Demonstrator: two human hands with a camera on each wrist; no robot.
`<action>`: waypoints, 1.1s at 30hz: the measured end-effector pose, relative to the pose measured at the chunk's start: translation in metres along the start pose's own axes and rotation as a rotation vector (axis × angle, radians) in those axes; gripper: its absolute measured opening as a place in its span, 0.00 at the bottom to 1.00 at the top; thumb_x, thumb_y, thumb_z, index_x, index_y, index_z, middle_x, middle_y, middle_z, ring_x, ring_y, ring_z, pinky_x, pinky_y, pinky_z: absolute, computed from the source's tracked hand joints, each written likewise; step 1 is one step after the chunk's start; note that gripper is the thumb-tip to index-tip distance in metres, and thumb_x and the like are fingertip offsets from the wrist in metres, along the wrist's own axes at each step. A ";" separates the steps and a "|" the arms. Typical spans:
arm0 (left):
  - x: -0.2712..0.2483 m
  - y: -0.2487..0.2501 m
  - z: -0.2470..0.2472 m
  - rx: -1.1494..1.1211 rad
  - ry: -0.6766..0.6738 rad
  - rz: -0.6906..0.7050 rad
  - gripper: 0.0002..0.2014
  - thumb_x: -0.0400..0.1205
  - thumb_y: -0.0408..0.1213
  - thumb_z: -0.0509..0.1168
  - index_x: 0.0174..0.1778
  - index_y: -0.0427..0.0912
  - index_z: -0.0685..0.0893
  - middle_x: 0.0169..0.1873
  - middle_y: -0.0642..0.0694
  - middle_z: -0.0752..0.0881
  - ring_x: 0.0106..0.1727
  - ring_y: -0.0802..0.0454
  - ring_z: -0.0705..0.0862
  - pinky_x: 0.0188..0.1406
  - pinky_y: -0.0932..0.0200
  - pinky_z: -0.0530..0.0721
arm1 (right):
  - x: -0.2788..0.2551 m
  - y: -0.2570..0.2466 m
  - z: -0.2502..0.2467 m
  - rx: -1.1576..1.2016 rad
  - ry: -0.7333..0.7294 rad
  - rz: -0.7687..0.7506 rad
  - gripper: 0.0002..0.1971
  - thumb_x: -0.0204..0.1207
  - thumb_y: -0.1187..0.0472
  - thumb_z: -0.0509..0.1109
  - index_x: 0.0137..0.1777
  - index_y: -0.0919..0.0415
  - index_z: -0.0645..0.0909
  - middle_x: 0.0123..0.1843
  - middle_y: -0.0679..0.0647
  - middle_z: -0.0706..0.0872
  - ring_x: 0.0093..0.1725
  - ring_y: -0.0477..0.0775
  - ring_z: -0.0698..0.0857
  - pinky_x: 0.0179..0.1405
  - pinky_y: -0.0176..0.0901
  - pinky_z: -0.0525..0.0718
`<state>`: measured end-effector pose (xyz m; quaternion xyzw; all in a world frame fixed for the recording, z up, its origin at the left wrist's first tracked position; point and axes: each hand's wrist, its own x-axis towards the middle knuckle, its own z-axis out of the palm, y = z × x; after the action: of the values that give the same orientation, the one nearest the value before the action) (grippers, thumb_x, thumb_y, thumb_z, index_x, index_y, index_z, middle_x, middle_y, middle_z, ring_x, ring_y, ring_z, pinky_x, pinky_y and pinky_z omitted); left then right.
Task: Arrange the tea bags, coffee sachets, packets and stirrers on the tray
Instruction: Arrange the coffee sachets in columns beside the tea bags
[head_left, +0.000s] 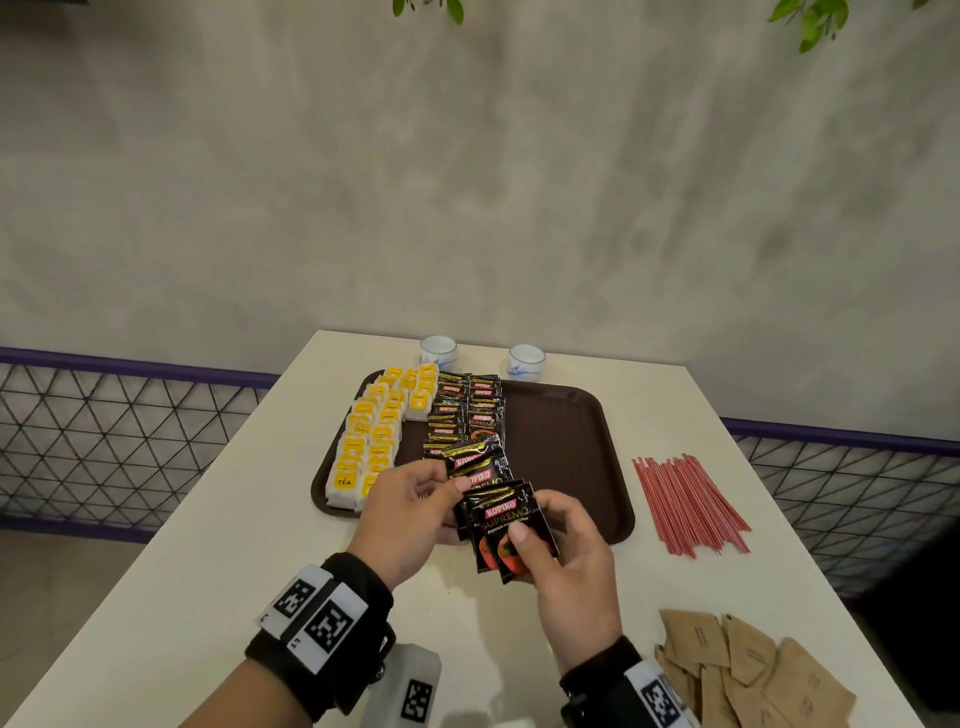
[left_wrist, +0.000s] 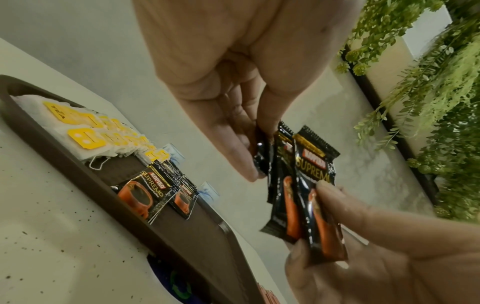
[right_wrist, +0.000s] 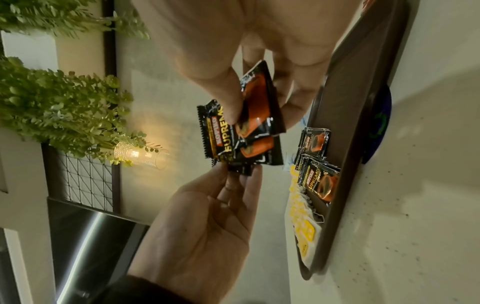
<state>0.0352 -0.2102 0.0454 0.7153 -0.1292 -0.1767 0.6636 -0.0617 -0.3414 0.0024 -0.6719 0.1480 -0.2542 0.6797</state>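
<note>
A brown tray (head_left: 563, 447) lies on the white table. Yellow-tagged tea bags (head_left: 374, 431) fill its left columns, with black coffee sachets (head_left: 467, 410) lined up beside them; its right half is bare. Above the tray's near edge, my left hand (head_left: 453, 506) pinches a small bunch of coffee sachets (head_left: 480, 462). Close beside it, my right hand (head_left: 535, 545) grips a few more sachets (head_left: 511, 525), thumb on their front. In the wrist views the left hand (left_wrist: 255, 152) and the right hand (right_wrist: 259, 109) show the same pinches. Red stirrers (head_left: 685, 504) and brown packets (head_left: 748, 670) lie on the table.
Two small white cups (head_left: 439, 351) (head_left: 525, 359) stand behind the tray at the table's far edge. A mesh railing (head_left: 130, 426) runs past both sides of the table. A grey wall rises behind, with green foliage above.
</note>
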 end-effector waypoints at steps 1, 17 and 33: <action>-0.001 0.000 0.000 0.010 0.000 0.009 0.11 0.82 0.34 0.66 0.45 0.25 0.79 0.44 0.33 0.90 0.43 0.41 0.91 0.42 0.35 0.89 | 0.002 0.000 0.000 0.007 -0.010 0.015 0.12 0.76 0.68 0.73 0.54 0.52 0.84 0.52 0.48 0.89 0.54 0.54 0.87 0.50 0.57 0.90; -0.001 0.004 -0.007 0.022 0.108 0.064 0.14 0.81 0.30 0.67 0.29 0.36 0.77 0.36 0.28 0.87 0.35 0.41 0.88 0.30 0.52 0.90 | -0.008 -0.005 -0.003 0.083 -0.104 -0.096 0.09 0.71 0.73 0.75 0.42 0.58 0.89 0.54 0.49 0.85 0.54 0.56 0.85 0.45 0.45 0.88; -0.007 0.004 -0.004 -0.041 -0.071 0.008 0.04 0.80 0.33 0.68 0.46 0.36 0.85 0.44 0.32 0.90 0.45 0.38 0.91 0.46 0.42 0.90 | -0.001 -0.003 0.007 -0.011 0.036 0.071 0.04 0.77 0.66 0.72 0.48 0.57 0.82 0.45 0.56 0.91 0.45 0.59 0.88 0.48 0.57 0.89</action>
<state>0.0309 -0.2038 0.0498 0.6945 -0.1519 -0.2020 0.6736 -0.0591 -0.3347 0.0055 -0.6654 0.1853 -0.2409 0.6818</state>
